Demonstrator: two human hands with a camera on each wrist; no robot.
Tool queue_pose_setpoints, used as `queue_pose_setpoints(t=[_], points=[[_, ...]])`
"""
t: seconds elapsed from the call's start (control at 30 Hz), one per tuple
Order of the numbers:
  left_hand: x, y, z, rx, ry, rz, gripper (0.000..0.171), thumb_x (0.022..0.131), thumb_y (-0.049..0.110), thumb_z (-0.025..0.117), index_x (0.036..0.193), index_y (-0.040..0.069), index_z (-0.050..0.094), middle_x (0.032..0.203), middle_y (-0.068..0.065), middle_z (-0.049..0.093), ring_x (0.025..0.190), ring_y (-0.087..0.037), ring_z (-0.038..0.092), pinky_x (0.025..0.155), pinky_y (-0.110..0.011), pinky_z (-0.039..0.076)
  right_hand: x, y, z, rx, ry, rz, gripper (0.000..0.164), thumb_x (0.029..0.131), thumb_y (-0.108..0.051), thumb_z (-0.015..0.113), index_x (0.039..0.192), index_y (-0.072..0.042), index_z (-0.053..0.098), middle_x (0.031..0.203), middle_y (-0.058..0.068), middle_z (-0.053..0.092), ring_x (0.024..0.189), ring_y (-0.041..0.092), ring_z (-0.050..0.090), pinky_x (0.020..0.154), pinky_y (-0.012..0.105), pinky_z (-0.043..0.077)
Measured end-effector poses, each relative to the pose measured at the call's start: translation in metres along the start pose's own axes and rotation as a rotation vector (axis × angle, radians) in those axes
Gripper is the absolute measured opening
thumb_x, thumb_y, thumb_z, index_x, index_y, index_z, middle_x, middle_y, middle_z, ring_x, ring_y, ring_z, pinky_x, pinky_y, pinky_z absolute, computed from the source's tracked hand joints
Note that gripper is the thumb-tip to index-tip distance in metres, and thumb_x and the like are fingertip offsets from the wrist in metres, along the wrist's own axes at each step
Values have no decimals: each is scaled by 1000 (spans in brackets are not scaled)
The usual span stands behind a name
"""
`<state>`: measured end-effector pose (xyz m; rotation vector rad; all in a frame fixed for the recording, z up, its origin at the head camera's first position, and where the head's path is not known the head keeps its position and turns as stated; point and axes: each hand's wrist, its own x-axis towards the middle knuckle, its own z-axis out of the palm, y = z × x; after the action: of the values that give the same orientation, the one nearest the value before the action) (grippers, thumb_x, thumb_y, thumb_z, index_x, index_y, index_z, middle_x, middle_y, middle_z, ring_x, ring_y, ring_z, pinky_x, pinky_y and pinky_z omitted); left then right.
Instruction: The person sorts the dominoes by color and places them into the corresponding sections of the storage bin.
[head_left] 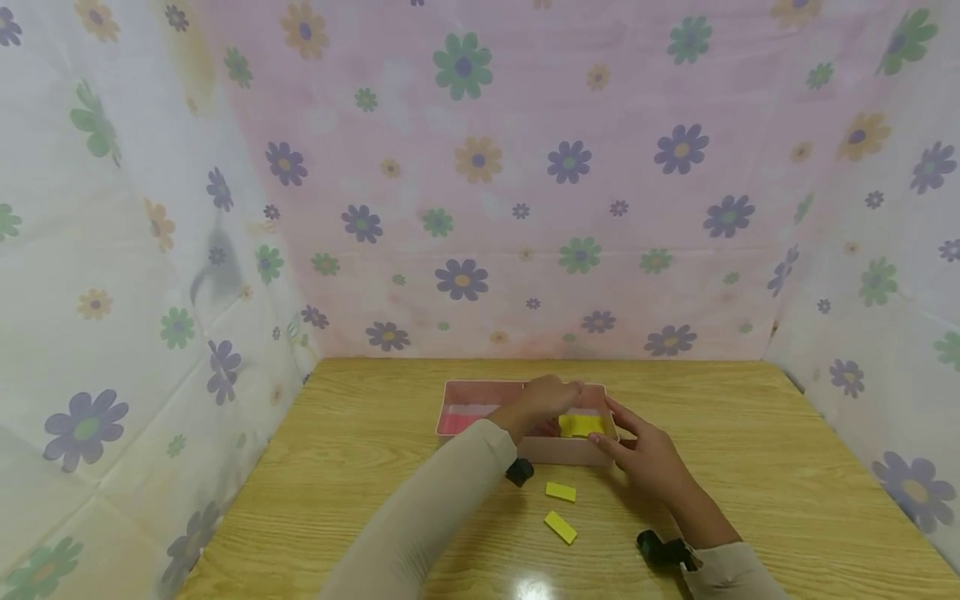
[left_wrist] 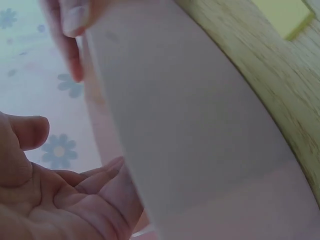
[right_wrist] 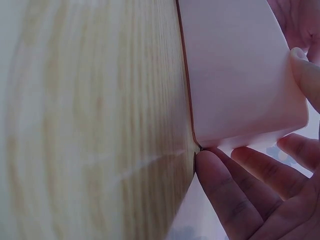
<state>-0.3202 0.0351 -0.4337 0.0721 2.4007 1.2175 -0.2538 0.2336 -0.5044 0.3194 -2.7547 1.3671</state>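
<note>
A pink open box (head_left: 555,452) with compartments stands on the table. My left hand (head_left: 549,397) reaches over its front wall into the middle, thumb raised apart from the fingers. In the left wrist view the left palm (left_wrist: 90,205) shows, with the fingertips partly hidden behind the box wall. Gripping the box's right end is my right hand (head_left: 654,457), thumb at the front rim and fingers (right_wrist: 270,172) along the end wall. Yellow rectangular blocks (head_left: 581,426) lie in the right compartment, beside the left hand. Pink pieces (head_left: 463,423) fill the floor of the left compartment.
Two loose yellow blocks, a nearer one (head_left: 560,527) and a farther one (head_left: 561,492), lie on the wooden table (head_left: 360,458) before the box. Flowered cloth (head_left: 525,317) hangs behind the table and along both sides.
</note>
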Motion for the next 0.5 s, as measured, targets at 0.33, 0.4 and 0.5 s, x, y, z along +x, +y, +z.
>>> queue_pose_setpoints(t=[0.33,0.4,0.5], points=[[-20,-5,-14,48,0,119,67,102,64,49,130,5,66,120,-9,69,82,-23,72,71,-39,63,1,-1,1,-3,-28,37,89,95,-61,65,165,-22,28,164,23,36,139,47,51,93,46,61],[-26,-9,-16,-3,1,143,64,103,61,50,130,5,65,118,-10,69,87,-23,72,74,-39,63,0,-2,1,4,-28,42,89,94,-60,66,165,-23,28,163,24,37,136,47,54,92,45,62],[-34,-16,-20,-125,10,186,54,105,52,53,134,7,62,118,-11,69,96,-26,72,78,-40,64,0,-3,1,8,-29,44,89,94,-61,66,165,-24,28,162,26,37,133,48,57,91,46,62]])
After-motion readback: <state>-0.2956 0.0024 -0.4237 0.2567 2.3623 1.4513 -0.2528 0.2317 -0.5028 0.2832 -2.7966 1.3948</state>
